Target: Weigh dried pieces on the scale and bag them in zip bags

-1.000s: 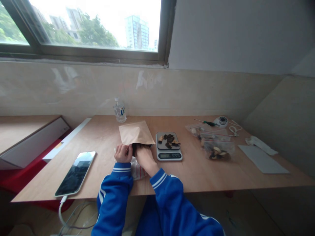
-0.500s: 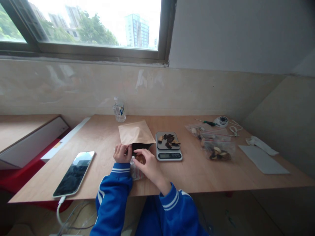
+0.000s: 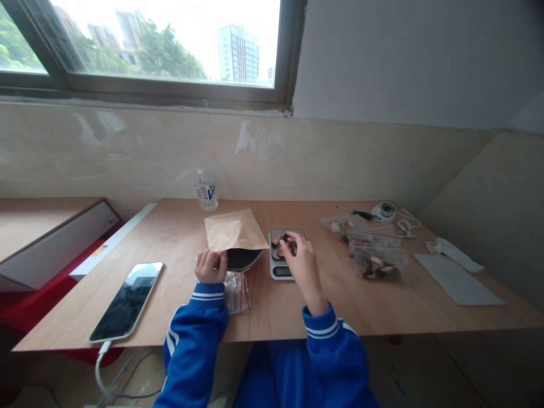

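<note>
My left hand (image 3: 211, 266) is closed on the near edge of a kraft paper bag (image 3: 236, 231), whose dark mouth faces me. My right hand (image 3: 301, 259) is over the digital kitchen scale (image 3: 283, 273), thumb and fingers curled round a dried brown piece (image 3: 282, 247). Dark and tan dried pieces lie on the scale's plate, partly hidden by these fingers; the hand also covers part of the scale's display. Just below the paper bag's mouth is a clear zip bag (image 3: 238, 293) with red lines, partly behind my left sleeve.
Zip bags of dried pieces (image 3: 379, 266), a screwdriver (image 3: 363, 215) and a white round device (image 3: 384, 211) lie at the right, near a white sheet (image 3: 457, 279). A plugged-in phone (image 3: 127, 303) lies at the left. A plastic bottle (image 3: 206, 192) stands at the back.
My right hand has moved right, from the paper bag's mouth to the scale, with a brown piece in its fingers. The bag's opening now shows more. My left hand has stayed in place.
</note>
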`<state>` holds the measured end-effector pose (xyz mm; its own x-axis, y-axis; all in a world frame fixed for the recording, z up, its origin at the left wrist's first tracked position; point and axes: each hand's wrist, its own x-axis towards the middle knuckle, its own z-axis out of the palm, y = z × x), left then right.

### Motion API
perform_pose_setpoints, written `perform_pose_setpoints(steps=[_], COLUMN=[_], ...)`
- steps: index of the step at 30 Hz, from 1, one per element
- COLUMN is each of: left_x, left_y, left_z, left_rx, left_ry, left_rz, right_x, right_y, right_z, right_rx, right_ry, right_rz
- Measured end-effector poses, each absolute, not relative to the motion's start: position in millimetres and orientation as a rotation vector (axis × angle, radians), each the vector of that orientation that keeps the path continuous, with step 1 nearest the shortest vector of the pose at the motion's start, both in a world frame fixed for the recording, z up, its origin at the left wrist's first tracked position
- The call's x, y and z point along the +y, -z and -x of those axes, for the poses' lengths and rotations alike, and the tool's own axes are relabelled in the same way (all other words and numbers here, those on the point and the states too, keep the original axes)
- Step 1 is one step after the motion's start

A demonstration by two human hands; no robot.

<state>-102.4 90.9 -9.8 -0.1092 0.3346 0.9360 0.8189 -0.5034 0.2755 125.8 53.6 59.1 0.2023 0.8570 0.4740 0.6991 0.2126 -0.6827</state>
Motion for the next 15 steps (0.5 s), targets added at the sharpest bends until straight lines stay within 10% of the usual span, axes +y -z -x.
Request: perform_pose_setpoints(steps=[7,15], left_x=[91,91], left_y=[11,8], left_z=[102,102], left_rx=[-1.205,-1.187], left_ry=[1.633,1.622], left_rz=[1.774,1.719], right_x=[3,67], right_y=[-64,-36], right_z=[-85,-14], right_rx=[-1.814,-2.221], right_ry=[-0.758,-0.534], right_rz=[1.105,1.275])
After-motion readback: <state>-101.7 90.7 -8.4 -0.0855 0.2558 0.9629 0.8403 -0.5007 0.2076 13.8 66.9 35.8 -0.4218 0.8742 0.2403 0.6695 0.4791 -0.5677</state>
